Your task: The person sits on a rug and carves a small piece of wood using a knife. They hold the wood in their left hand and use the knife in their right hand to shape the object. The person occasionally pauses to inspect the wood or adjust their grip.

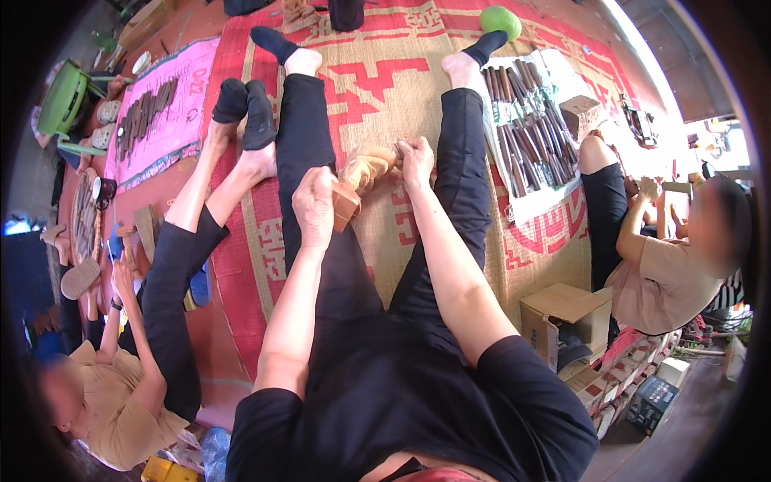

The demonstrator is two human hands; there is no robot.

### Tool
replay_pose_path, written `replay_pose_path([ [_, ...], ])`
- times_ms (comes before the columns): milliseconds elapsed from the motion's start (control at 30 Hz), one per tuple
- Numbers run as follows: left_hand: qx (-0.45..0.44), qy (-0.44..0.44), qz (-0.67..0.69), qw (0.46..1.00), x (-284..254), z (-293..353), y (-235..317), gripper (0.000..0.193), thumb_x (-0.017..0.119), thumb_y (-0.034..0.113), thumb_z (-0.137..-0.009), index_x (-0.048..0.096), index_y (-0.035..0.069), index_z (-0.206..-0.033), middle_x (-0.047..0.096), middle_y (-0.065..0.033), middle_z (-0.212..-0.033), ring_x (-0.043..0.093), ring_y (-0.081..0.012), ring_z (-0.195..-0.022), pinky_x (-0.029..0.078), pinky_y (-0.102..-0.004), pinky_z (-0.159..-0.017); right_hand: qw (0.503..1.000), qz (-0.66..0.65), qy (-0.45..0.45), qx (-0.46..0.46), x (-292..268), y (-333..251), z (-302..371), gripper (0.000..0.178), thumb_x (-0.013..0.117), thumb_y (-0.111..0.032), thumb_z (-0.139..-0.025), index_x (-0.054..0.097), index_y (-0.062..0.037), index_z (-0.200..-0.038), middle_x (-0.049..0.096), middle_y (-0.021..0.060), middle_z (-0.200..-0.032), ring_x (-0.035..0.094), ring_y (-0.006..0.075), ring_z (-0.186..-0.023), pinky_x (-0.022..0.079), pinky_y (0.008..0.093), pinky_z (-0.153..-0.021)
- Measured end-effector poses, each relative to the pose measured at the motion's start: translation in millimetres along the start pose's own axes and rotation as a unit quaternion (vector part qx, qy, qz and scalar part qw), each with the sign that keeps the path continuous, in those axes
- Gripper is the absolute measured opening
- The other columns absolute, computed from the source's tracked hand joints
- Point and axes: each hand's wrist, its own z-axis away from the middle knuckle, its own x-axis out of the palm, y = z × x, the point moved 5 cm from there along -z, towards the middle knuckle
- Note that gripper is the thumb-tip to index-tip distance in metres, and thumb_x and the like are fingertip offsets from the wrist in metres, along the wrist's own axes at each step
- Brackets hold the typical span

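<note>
I sit on a woven mat [377, 88] with my legs in black trousers stretched forward. My left hand [316, 205] is closed around a reddish-brown wooden block [345, 205], holding it against a pale carved wooden figure [365, 169] that lies between my thighs. My right hand [415, 157] is closed on a thin tool handle whose tip meets the figure's upper end. The figure's underside is hidden by my hands.
A white cloth [526, 201] with several dark chisels lies right of my right leg. A pink cloth [173, 120] with more tools lies at far left. One person sits at my left, another at my right. A cardboard box [562, 309] stands at right, a green ball [500, 20] ahead.
</note>
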Motion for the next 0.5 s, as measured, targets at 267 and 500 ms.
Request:
replay_pose_path([
  [267,-0.320,0.079,0.305,0.893,-9.6,24.6,-53.5,0.041,0.049,0.046,-0.100,0.059,0.007,-0.095,0.065,-0.0063,-0.085,0.064,-0.0171,-0.076,0.054,-0.0318,-0.070,0.973,-0.221,-0.059,0.017,-17.6,6.6,35.8,0.010,0.063,-0.011,-0.094,0.059,-0.0071,-0.085,0.058,-0.0039,-0.076,0.050,0.0046,-0.066,0.041,0.0199,-0.063],
  [500,-0.376,0.148,0.243,0.882,-4.4,39.2,-50.9,0.045,0.051,0.050,-0.099,0.058,0.007,-0.108,0.066,-0.0075,-0.100,0.066,-0.0186,-0.087,0.055,-0.0344,-0.075,0.962,-0.230,-0.132,0.071,-19.9,19.0,37.0,0.006,0.064,-0.011,-0.092,0.063,-0.0062,-0.088,0.059,-0.0041,-0.077,0.049,0.0050,-0.065,0.040,0.0214,-0.062],
])
